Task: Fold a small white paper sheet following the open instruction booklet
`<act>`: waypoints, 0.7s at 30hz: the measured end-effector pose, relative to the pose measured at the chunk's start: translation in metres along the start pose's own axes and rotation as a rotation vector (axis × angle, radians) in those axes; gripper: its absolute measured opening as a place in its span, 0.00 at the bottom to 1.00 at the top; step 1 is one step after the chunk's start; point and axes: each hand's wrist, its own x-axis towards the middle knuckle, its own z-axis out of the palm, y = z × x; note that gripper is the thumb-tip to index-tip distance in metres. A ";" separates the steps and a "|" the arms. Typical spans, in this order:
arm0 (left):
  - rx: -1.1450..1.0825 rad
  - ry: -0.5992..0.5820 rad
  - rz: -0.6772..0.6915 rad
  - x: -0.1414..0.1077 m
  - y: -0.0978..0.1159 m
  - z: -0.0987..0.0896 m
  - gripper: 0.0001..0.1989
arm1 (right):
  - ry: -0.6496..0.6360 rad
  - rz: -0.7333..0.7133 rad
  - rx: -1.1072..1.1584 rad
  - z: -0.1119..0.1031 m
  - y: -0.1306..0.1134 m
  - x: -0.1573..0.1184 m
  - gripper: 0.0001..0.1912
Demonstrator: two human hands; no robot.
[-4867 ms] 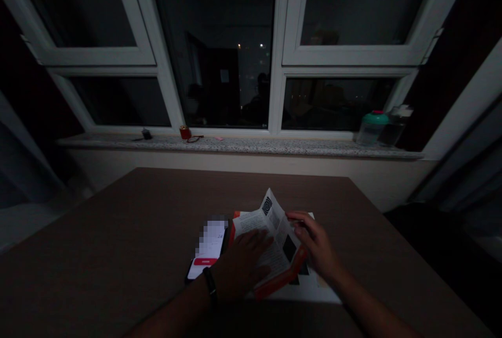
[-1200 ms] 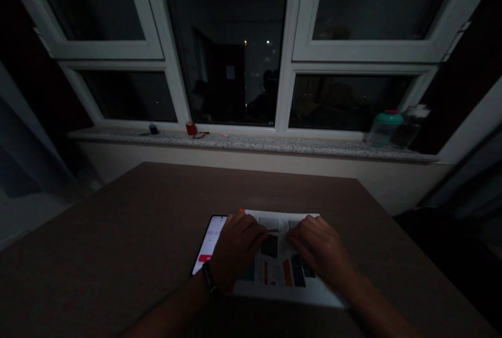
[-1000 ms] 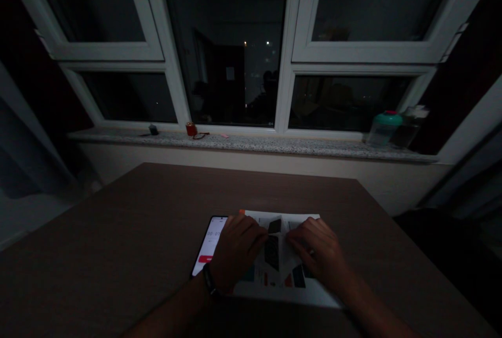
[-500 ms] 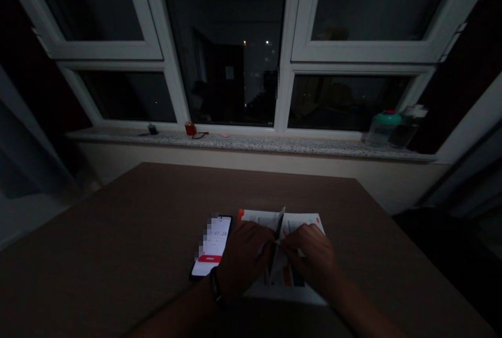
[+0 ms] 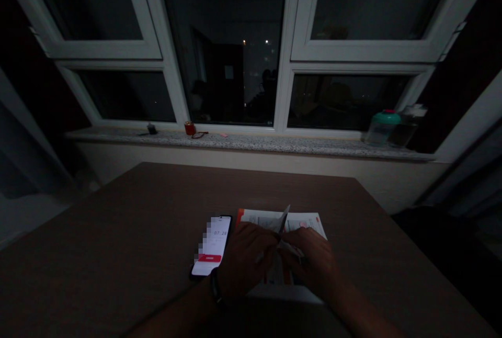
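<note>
A printed sheet or booklet (image 5: pixel 286 292) with orange and dark patches lies on the brown table. Above it, a thin folded piece of paper (image 5: pixel 285 217) stands up between my hands, its upper tip pointing away from me. My left hand (image 5: pixel 251 254), with a dark band at the wrist, is closed on the left side of this piece. On its right side my right hand (image 5: pixel 309 257) pinches the paper, and a pale edge shows by the fingers. The fingertips of both hands nearly meet. Dim light hides the exact folds.
A lit phone (image 5: pixel 212 246) lies left of the booklet on the table (image 5: pixel 157 212). Behind the table, a stone windowsill (image 5: pixel 274 144) holds a small red jar (image 5: pixel 190 128), a dark little bottle (image 5: pixel 151 128) and a clear container with a green lid (image 5: pixel 382 127) beside another bottle.
The standing paper has tilted to the right, and its lower part has bent toward my right hand. My right hand has shifted slightly. The phone has stayed in place.
</note>
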 end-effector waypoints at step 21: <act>-0.004 0.039 0.081 -0.001 0.000 -0.001 0.04 | 0.071 -0.066 0.038 -0.006 -0.007 0.010 0.06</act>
